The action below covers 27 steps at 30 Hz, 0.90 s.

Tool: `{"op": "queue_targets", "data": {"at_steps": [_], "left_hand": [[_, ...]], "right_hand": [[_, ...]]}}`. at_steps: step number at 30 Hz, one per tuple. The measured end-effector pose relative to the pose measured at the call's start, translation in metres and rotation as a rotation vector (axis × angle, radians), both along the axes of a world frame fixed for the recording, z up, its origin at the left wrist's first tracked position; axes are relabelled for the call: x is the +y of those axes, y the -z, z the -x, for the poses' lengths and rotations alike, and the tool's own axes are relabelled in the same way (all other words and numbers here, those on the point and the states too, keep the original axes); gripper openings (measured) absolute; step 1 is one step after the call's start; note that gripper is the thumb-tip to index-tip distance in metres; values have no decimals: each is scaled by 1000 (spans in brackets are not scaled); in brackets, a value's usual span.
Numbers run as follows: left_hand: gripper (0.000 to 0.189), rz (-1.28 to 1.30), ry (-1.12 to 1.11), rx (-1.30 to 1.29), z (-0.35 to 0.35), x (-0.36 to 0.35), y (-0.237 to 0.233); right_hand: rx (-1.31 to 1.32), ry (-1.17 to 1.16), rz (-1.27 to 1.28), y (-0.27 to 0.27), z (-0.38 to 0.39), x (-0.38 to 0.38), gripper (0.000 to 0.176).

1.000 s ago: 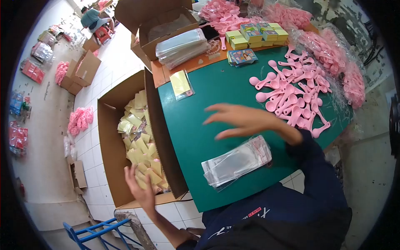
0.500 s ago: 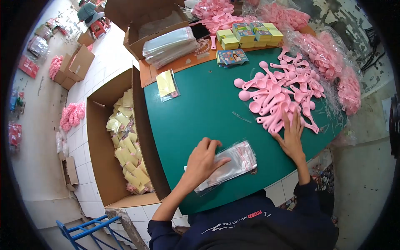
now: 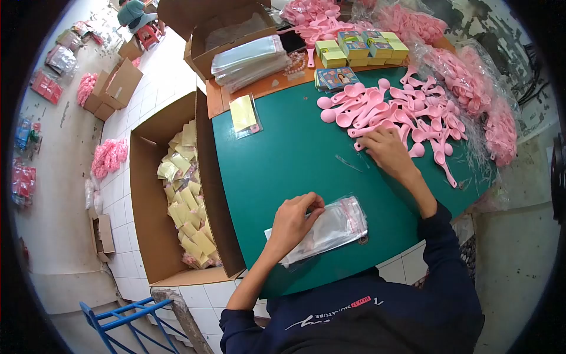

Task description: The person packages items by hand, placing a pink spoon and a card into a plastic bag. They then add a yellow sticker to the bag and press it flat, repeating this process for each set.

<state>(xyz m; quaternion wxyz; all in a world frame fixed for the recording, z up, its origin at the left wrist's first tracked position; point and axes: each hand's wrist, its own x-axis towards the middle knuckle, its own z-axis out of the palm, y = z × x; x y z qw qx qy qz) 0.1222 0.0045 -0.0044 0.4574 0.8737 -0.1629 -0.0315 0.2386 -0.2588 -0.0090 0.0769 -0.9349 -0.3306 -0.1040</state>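
Observation:
My left hand (image 3: 296, 223) is over a stack of clear plastic bags (image 3: 336, 227) at the table's near edge. Its thumb and fingers are curled together; whatever may be between the tips is hidden. Farther right, my right hand (image 3: 386, 152) is at the near left edge of a heap of pink plastic spoons (image 3: 407, 112). Its bent fingers close on the handle end of a pink spoon (image 3: 371, 131) there. The heap spreads over the far right of the green table (image 3: 265, 159), bowls and handles pointing in many directions.
A tall carton (image 3: 203, 177) of packed bags with yellow cards stands left of the table. One bagged yellow card (image 3: 243, 113) lies at the far left corner. Card stacks (image 3: 356, 50), clear sleeves (image 3: 250, 59) and bulk-bagged spoons (image 3: 466, 76) line the back. A person (image 3: 134, 15) sits far off.
My right hand has moved left and away from me along the heap, its fingers now bent; several spoons have shifted left. My left hand's fingers have drawn together above the bags.

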Motion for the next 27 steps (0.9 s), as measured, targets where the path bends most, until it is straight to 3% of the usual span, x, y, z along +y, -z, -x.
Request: {"op": "queue_targets", "data": {"at_steps": [4,9,12,15,22,27], "left_hand": [[13,47,-24,-225,4,-1,-10],[16,407,-5,232,8,6,-14],[18,504,-18,430,5,13,-16],[21,591,-37,503,7,14,-14],[33,599,-56,542,7,12,-9],[33,615,-98,534,5,9,-12]], "right_hand": [[-18,-48,25,5,-11,5,19],[157,-105,-25,-6,-15,5,22],[-134,5,-202,-31,-3,7,27],[-1,215,-861,-69,43,35,28],[408,201,-1181,-71,93,48,21],[371,152,-1042,-69,96,52,21]]}}
